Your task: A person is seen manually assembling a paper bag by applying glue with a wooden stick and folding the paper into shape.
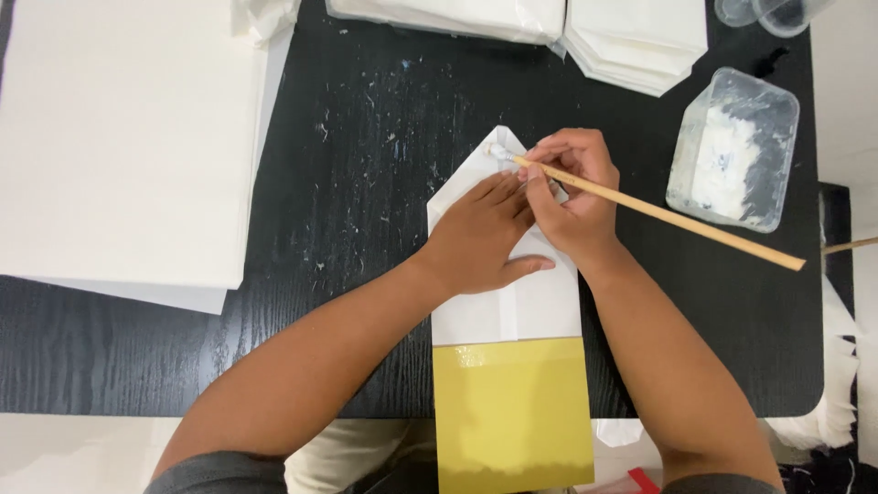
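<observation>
A folded white paper piece with a pointed top lies on the black table; its lower part is shiny gold and hangs over the table's near edge. My left hand lies flat on the white paper, pressing it down. My right hand holds a long wooden-handled brush. The brush's white-coated tip touches the paper near its pointed top. The handle points out to the right.
A clear plastic tub with white paste stands at the right. A large stack of white sheets covers the left. Folded white paper pieces lie along the far edge, with clear cups at the far right corner.
</observation>
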